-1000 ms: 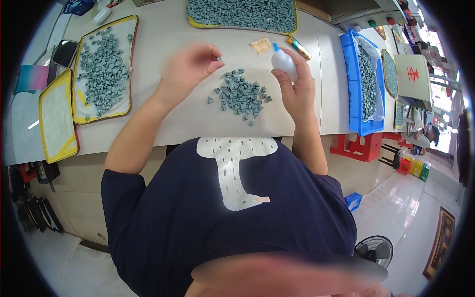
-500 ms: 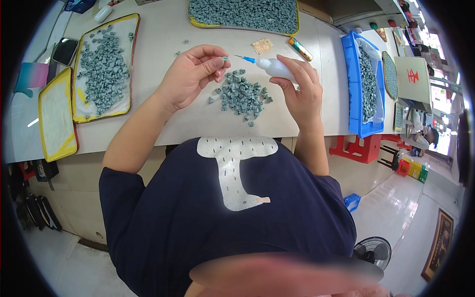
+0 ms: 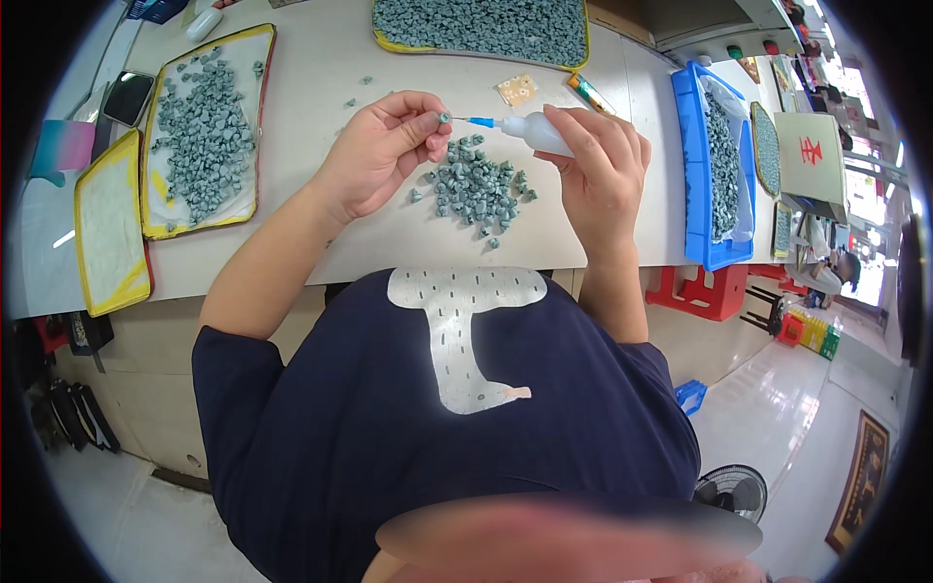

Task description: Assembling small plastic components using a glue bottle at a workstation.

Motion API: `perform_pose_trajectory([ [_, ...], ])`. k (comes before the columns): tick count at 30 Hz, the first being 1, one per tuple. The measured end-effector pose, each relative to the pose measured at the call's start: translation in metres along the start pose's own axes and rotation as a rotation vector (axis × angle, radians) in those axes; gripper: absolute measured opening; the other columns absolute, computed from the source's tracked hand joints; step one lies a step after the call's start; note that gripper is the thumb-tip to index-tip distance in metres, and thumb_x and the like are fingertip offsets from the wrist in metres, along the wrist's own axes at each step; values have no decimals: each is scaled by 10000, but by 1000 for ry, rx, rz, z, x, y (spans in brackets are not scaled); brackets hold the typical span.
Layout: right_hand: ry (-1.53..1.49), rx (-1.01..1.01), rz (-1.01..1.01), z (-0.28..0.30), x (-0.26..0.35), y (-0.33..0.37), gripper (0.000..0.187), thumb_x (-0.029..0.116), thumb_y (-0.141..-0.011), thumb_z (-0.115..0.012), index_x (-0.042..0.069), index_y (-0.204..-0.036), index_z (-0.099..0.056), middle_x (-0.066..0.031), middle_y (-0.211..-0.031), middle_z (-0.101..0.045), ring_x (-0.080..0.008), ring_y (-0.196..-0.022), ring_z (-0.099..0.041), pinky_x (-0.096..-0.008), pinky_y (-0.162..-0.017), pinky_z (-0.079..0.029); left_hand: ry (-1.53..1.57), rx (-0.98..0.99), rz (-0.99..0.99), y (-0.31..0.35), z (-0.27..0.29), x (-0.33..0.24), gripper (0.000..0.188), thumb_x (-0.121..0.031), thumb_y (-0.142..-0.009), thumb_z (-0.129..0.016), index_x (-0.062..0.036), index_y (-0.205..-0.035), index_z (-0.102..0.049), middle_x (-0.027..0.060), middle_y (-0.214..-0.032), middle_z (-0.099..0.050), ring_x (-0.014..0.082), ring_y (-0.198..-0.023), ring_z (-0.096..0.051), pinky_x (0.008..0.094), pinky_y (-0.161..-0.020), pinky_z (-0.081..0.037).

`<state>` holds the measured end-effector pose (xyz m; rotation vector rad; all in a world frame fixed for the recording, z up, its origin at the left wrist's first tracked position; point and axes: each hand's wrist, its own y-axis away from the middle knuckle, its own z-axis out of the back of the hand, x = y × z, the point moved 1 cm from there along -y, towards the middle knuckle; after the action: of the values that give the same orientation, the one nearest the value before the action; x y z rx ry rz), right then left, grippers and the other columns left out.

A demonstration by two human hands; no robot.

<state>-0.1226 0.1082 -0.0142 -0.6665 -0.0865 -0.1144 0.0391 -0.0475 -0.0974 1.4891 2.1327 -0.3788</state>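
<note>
Between thumb and fingertips, my left hand (image 3: 394, 146) pinches a small grey-green piece (image 3: 444, 118). My right hand (image 3: 601, 165) is wrapped round a white squeeze bottle (image 3: 536, 133) with a blue needle tip (image 3: 479, 122). The thin needle points left, its end at or very close to the held piece; whether it touches I cannot tell. Below and between the hands, a loose pile of the same grey-green pieces (image 3: 476, 189) lies on the white table (image 3: 379, 243).
Left stand a yellow-rimmed tray of pieces (image 3: 258, 126), a second yellow-edged tray (image 3: 112, 223) and a phone (image 3: 128, 100). A full tray (image 3: 476, 51) lies at the back, near a patterned packet (image 3: 517, 90) and a green-orange tube (image 3: 589, 93). A blue bin (image 3: 696, 175) stands right.
My right hand has turned the bottle closer to level and lowered its needle tip to the piece. The left hand stays nearly still, pinching the piece.
</note>
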Motion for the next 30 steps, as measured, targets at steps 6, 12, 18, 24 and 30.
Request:
perform_pose_trajectory([
  [6,101,-26,53,3,6,-6,359,110,-658,-755,168,-1008,-702,22,-918,-669,-176,-869,-598,-306,-803,-375,10,6,19,1,1,1,88,-33,-934,-547,6,-1010,-570,68,-894,-574,138,-760,-524,272,-733,-480],
  [12,144,-35,81,3,8,-9,368,80,-655,-735,203,-1002,-712,38,-952,-658,-179,-900,-586,-304,-820,-369,0,35,32,1,2,1,84,-33,-933,-549,0,-1008,-563,65,-891,-571,146,-761,-526,261,-732,-473],
  [18,185,-31,119,2,8,-10,392,63,-647,-730,222,-1004,-714,51,-978,-650,-179,-922,-574,-307,-834,-364,-22,18,49,2,1,-1,79,-33,-934,-545,-4,-1007,-559,63,-886,-566,148,-760,-526,257,-736,-470],
  [24,202,-14,146,6,10,-14,390,64,-644,-732,216,-1002,-715,54,-983,-653,-180,-907,-578,-308,-827,-363,-24,21,43,4,2,1,71,-32,-936,-542,-10,-1000,-560,58,-882,-564,144,-759,-523,254,-733,-467],
  [30,86,-21,28,2,1,-13,368,35,-668,-745,161,-1011,-705,-3,-997,-655,-203,-890,-604,-309,-813,-412,-21,31,28,2,1,1,69,-41,-939,-540,-15,-999,-561,50,-885,-566,133,-760,-510,255,-732,-462],
])
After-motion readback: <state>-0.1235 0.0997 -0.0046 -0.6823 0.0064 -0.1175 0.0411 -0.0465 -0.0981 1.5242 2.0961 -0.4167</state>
